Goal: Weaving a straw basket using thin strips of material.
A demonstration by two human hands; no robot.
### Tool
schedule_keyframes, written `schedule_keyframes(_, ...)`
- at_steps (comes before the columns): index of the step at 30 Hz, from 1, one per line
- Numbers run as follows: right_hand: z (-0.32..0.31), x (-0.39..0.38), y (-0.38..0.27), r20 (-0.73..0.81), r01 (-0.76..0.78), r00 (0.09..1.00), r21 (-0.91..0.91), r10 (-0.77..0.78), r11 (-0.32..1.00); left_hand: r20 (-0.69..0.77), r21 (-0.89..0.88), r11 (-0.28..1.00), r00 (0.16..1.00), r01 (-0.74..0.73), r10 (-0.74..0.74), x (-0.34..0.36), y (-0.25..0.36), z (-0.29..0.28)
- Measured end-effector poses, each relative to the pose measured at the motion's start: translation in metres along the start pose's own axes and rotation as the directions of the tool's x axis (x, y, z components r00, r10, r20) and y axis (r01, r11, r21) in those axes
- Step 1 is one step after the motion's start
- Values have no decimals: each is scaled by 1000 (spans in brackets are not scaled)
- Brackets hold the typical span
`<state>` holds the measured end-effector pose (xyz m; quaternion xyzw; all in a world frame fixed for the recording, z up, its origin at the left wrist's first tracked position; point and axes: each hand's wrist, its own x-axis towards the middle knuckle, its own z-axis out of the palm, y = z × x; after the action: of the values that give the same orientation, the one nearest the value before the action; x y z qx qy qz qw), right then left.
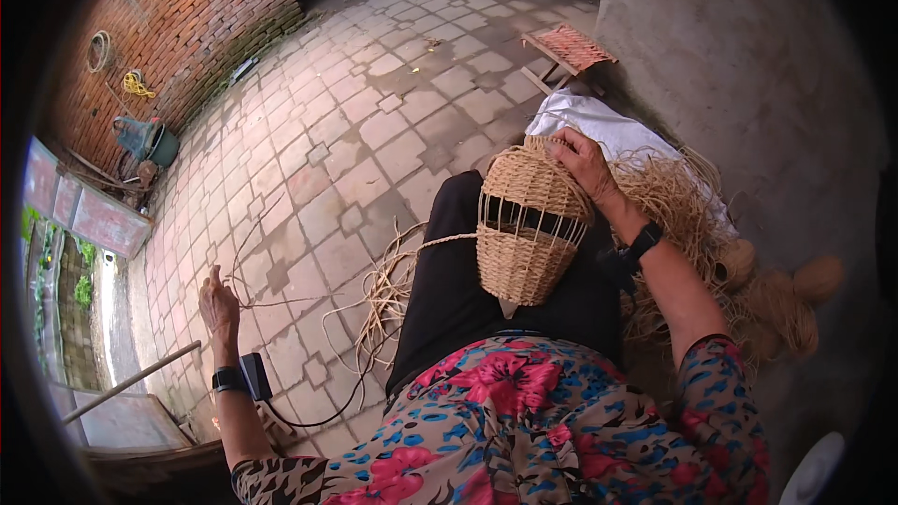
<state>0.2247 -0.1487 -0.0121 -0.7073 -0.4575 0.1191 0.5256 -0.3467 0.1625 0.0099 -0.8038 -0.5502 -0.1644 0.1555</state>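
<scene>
A woven straw-coloured basket [526,262] rests on my lap, with a band of bare upright strands between its two woven parts. My right hand [582,166] is closed on the basket's far upper end, fingers bent over the edge. Out to the far left, my left hand [221,307] is held over the paving with a thin cord [273,303] at its fingers; it looks closed on that cord. A twisted strand [447,241] runs left from the basket toward a loose bundle of cord [382,295] beside my leg.
A heap of loose fibre cord [659,196] and several balls of cord [816,279] lie at my right, by a white sack [594,122] and the wall. A low slatted stool [571,47] stands beyond. A stick [131,382] juts in at lower left.
</scene>
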Motion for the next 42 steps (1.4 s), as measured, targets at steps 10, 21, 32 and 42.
schedule_keyframes(10, 2, -1, 3, -5, -35, 999, 47, 35, 998, -143, -465, 770, 896, -436, 421, -2, 124, -83)
schedule_keyframes(21, -2, -6, -6, 3, -18, 1000, 68, 17, 998, 173, -898, -102, 558, 428, 812, -27, 329, -57)
schedule_keyframes(32, -20, -3, -18, 6, 10, 1000, 8, -10, 1000, -292, -780, 213, 643, -589, 708, -46, 391, -47)
schedule_keyframes(42, 16, 18, -29, 57, -47, 996, -240, 62, 970, -219, -861, 215, 716, -462, 663, -73, 391, -82)
